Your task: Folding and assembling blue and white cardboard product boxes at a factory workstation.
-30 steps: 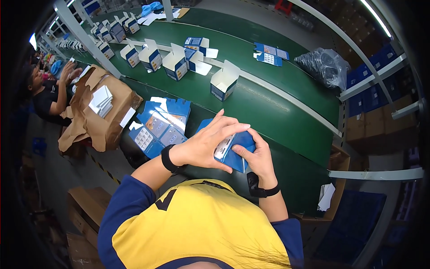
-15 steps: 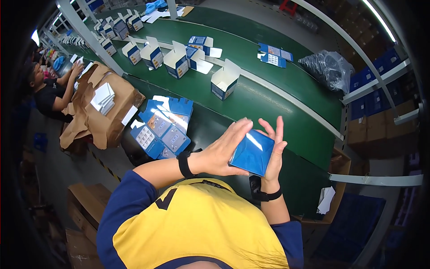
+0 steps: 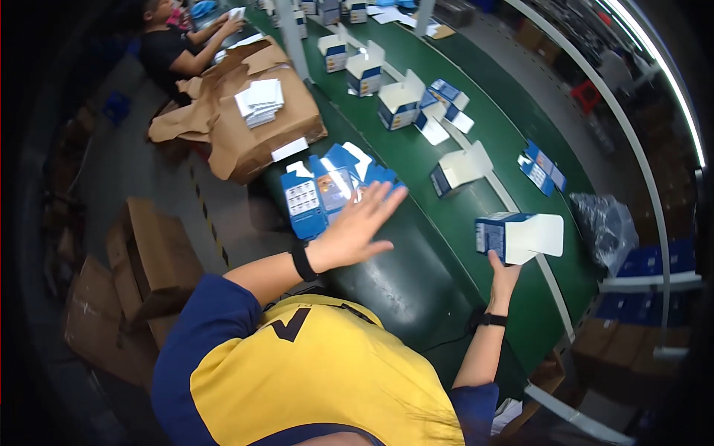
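A blue-and-white folding carton (image 3: 494, 235) lies on its side over the green belt, its white flap out to the right. My right hand (image 3: 504, 273) grips it from the near side; the thumb shows at its edge and the other fingers are hidden behind it. With fingers spread and nothing in it, my left hand (image 3: 358, 224) hovers at a pile of flattened blue cartons (image 3: 305, 199). Whether it touches them I cannot tell. Beyond, an opened carton (image 3: 454, 172) stands on the belt with its white inside showing.
Several more opened cartons (image 3: 364, 73) line the green belt (image 3: 424, 204). A flat carton (image 3: 543, 169) and a clear plastic bag (image 3: 604, 230) lie on its far side. White folded papers (image 3: 260, 102) top a brown paper-wrapped stack (image 3: 279, 145) at left, near another person (image 3: 167, 56).
My hands have parted. The carton, earlier held bottom-up between both palms, is now in my right hand farther right over the belt. My left hand has moved toward the flat cartons. The view has turned.
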`<state>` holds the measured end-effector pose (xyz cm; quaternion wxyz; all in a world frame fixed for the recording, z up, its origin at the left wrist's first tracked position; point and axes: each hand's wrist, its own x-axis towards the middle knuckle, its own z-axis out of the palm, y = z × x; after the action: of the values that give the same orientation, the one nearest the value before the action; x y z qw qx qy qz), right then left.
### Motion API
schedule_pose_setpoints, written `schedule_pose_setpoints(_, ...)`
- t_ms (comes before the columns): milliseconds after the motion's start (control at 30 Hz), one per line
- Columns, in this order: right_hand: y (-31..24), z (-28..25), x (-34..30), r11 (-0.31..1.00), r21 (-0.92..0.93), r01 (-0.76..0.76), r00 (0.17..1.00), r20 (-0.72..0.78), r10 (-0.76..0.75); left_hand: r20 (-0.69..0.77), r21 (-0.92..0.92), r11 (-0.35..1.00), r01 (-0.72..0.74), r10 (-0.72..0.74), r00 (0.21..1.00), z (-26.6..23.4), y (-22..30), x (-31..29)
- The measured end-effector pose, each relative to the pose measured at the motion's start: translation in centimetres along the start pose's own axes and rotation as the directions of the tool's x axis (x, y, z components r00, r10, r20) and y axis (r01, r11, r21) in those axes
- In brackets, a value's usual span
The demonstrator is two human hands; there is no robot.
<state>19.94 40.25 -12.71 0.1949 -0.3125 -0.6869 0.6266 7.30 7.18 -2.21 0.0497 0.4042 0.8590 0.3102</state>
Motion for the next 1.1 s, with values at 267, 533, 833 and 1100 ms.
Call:
schedule_pose_setpoints(267, 11.6, 2.6, 7.8, 0.955, -0.265, 0.135, 0.981, -0.102, -0.167, 0.036, -0.685, 0.259, 0.681, -0.922, 0.387, -2.2, -14.4, -7.0)
schedule_pose_setpoints(533, 7.8, 5.6, -2.0, 0.948, -0.298, -0.112, 0.957, -0.289, 0.022, 0.281, -0.721, 0.089, 0.687, -0.869, 0.407, -2.0, -16.4, -7.2)
schedule_pose_setpoints(833, -8.9, 13.5, -10.4, 0.915, 0.385, 0.119, 0.878, 0.389, -0.278, 0.002, -0.904, 0.416, 0.096, -0.222, 0.975, -4.8, -7.0, -1.9)
schedule_pose_setpoints(1100, -12.9, 12.0, -16.3, 0.764, -0.170, 0.622, 0.753, 0.398, -0.524, -0.175, -0.783, 0.616, -0.087, -0.084, 0.981, -0.6, 2.4, 2.2)
